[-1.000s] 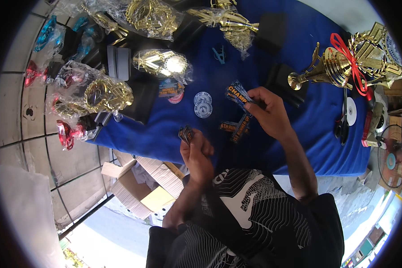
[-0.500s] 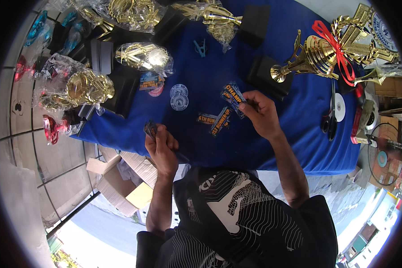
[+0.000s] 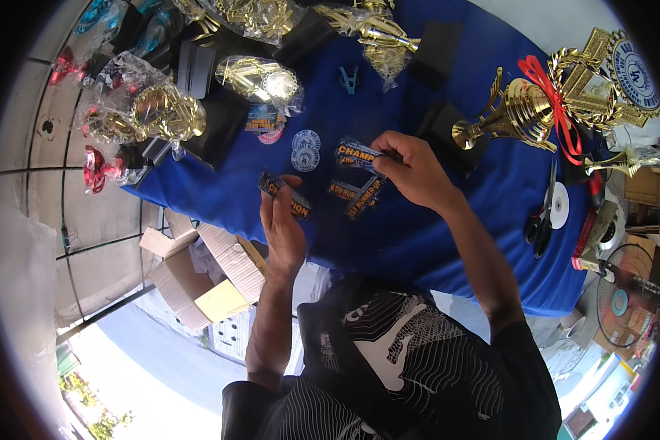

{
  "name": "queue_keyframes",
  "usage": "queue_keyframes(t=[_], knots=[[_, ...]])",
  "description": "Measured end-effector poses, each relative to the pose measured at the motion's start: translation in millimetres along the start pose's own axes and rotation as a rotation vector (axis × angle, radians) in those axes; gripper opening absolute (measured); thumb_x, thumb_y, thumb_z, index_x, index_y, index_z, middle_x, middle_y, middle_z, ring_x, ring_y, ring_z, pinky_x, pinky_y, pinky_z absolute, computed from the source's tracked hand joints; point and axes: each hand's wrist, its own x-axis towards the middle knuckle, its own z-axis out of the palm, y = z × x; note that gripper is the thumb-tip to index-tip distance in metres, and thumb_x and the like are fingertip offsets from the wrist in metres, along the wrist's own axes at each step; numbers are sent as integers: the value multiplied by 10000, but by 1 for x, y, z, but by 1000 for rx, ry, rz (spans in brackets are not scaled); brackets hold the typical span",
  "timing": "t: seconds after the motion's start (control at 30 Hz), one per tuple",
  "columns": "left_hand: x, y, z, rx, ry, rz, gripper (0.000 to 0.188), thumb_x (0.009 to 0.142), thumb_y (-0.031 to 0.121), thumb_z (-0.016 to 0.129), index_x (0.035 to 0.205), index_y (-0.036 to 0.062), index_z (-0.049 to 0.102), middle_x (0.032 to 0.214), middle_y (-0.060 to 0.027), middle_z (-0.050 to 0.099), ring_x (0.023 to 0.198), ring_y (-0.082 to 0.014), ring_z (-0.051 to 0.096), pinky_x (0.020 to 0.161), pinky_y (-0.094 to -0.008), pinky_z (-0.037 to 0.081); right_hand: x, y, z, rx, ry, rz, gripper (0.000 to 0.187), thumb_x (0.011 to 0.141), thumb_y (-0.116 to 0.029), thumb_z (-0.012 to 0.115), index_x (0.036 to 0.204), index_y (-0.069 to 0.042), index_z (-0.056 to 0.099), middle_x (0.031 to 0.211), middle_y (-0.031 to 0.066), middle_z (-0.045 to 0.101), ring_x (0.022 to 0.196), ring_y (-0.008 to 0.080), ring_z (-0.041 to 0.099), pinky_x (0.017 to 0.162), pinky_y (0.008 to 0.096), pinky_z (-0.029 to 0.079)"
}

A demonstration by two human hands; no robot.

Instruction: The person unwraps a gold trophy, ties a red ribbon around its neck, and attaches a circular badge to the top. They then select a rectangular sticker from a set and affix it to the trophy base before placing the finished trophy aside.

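Observation:
Between the fingers and thumb of my left hand point(image 3: 282, 227) is a printed label strip point(image 3: 295, 203), dark blue with orange lettering. My right hand point(image 3: 411, 170) pinches a small bunch of similar label strips point(image 3: 354, 152), fanned a little over the blue cloth. Just below that bunch, two or more loose label strips point(image 3: 363, 199) lie crossed on the table. A round blue-and-white sticker point(image 3: 306, 150) rests flat between my hands, a bit farther off. Beyond my left hand, another label point(image 3: 264, 119) partly covers a round red-edged sticker point(image 3: 271, 136).
Several gold trophies in clear plastic point(image 3: 170, 114) with black bases crowd the far left. A large gold trophy cup point(image 3: 524, 110) with red ribbon lies at right, near black scissors point(image 3: 541, 224) and a white tape roll point(image 3: 559, 205). A blue clip point(image 3: 348, 79) lies far off; an open cardboard box point(image 3: 202, 275) stands below left.
My left hand has moved right and up, and its label now shows lengthwise. My right hand has shifted left with its bunch, which has turned more level. The view has tilted slightly.

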Motion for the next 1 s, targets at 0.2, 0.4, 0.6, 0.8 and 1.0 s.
queue_keyframes(t=[0.2,0.4,0.6,0.8,1.0], knots=[[1,5,3,-190,-25,-259,280,1061,243,509,1213,37,624,845,-12,585,717,-78,540,613,-273,432,28,8,7,-507,85,-366,153,900,-83,679,1033,-25,731,897,106,717,814,245,649,744,385,510],[-8,0,14,-362,50,-236,210,1037,157,517,1158,19,620,864,-33,626,702,-94,564,583,-244,438,36,14,8,-625,71,-446,166,904,-83,686,1049,-18,735,873,104,705,822,241,646,754,391,509],[-1,-4,21,-525,177,-9,241,1040,131,491,1185,7,639,991,-57,690,766,-109,616,663,-254,480,35,4,-12,100,-393,19,200,943,-110,697,1107,3,716,886,68,726,731,104,643,668,271,499],[-11,7,35,-550,-138,-123,241,1047,146,587,1231,3,646,898,-10,648,767,-65,589,660,-224,453,18,16,-16,377,-449,-57,191,910,-62,743,1074,7,676,850,25,687,750,58,610,659,233,479],[-11,4,49,-442,-205,-205,209,1012,123,674,1177,-5,673,796,26,640,692,-34,560,616,-213,456,-3,38,-23,341,-201,-65,184,967,-157,731,1053,-9,665,852,8,668,744,45,600,647,223,466]])
